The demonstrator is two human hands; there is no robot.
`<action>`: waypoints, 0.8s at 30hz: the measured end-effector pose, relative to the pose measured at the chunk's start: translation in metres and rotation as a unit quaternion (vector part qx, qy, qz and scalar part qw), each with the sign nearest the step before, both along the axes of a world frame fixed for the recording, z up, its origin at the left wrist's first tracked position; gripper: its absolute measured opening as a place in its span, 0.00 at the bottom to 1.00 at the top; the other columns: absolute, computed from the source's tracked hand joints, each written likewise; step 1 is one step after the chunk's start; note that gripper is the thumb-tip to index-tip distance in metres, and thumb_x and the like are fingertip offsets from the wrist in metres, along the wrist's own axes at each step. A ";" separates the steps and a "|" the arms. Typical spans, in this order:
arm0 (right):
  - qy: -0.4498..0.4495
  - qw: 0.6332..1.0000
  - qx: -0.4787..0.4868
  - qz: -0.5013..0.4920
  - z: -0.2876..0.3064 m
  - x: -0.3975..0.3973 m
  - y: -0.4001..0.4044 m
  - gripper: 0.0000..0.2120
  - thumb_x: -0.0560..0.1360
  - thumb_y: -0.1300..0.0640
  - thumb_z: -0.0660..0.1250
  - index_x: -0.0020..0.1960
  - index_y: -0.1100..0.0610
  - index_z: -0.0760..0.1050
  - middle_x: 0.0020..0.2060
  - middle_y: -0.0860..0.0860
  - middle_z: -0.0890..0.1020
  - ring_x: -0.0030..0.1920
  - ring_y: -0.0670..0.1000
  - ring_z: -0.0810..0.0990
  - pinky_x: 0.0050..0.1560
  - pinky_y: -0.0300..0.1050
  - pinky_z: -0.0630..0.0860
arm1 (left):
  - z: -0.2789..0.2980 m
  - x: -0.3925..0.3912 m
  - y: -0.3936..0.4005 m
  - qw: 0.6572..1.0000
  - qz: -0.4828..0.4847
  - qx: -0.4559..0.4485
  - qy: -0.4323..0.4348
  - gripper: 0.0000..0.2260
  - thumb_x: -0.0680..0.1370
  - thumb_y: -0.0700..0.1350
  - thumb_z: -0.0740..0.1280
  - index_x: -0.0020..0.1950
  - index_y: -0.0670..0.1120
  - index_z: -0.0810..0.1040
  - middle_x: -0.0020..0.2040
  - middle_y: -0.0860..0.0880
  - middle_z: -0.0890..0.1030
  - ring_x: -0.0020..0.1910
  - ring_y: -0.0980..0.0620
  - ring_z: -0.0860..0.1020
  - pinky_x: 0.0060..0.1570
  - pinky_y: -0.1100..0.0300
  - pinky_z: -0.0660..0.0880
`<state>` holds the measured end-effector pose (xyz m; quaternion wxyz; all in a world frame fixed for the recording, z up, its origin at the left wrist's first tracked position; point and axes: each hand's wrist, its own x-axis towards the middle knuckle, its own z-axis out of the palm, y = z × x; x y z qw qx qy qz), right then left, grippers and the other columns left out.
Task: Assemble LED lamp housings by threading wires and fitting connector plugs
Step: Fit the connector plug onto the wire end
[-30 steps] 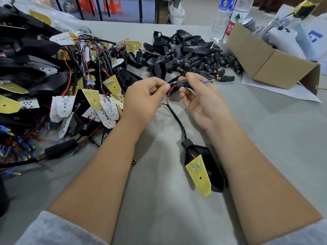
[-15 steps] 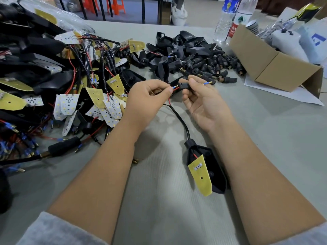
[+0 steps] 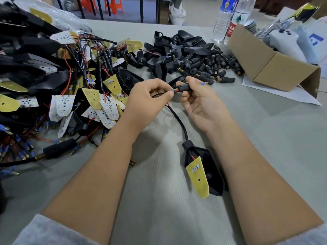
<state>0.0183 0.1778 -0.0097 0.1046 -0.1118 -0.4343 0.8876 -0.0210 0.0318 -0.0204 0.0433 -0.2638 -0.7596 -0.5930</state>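
Black plug: we saw one black connector plug (image 3: pixel 184 88) held above the grey table (image 3: pixel 265 138), pinched by the thumb and curled fingers of the right hand (image 3: pixel 200 103).
Left hand: our left hand (image 3: pixel 146 101) pinched the red and blue wires (image 3: pixel 175 90) just at the plug's near end, fingers curled together.
Housing: one black lamp housing (image 3: pixel 210 172) lay on the table between our two forearms, one yellow board (image 3: pixel 199 176) tilted against it, joined to the hands by one black cable (image 3: pixel 178 121).
Left pile: many wired housings and boards (image 3: pixel 70 96), too tangled to count.
Far pile: many loose plugs (image 3: pixel 207 66) and empty black shells (image 3: pixel 177 48).
Extras: one cardboard box (image 3: pixel 272 66); two bottles (image 3: pixel 228 18).
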 end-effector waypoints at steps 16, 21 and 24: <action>0.049 0.998 0.004 0.033 0.004 0.005 -0.004 0.09 0.81 0.68 0.57 0.53 0.59 0.74 0.39 0.54 0.84 0.30 0.47 0.76 0.34 0.37 0.77 | 0.004 0.004 0.002 0.994 0.012 0.078 -0.070 0.07 0.77 0.35 0.69 0.43 0.45 0.82 0.34 0.51 0.84 0.32 0.59 0.80 0.38 0.68 0.76; 0.045 0.998 0.018 0.029 0.003 0.004 -0.004 0.08 0.81 0.67 0.57 0.52 0.59 0.74 0.38 0.54 0.84 0.30 0.47 0.76 0.34 0.37 0.77 | 0.003 0.003 0.001 0.994 0.008 0.077 -0.082 0.07 0.76 0.35 0.69 0.41 0.46 0.83 0.33 0.50 0.84 0.32 0.57 0.79 0.38 0.65 0.77; 0.049 0.998 0.027 0.027 0.002 0.004 -0.003 0.08 0.81 0.67 0.57 0.51 0.59 0.74 0.39 0.53 0.84 0.30 0.46 0.76 0.34 0.37 0.77 | 0.000 0.001 0.001 0.994 0.011 0.064 -0.085 0.06 0.76 0.37 0.69 0.42 0.45 0.83 0.34 0.49 0.84 0.33 0.56 0.78 0.39 0.64 0.77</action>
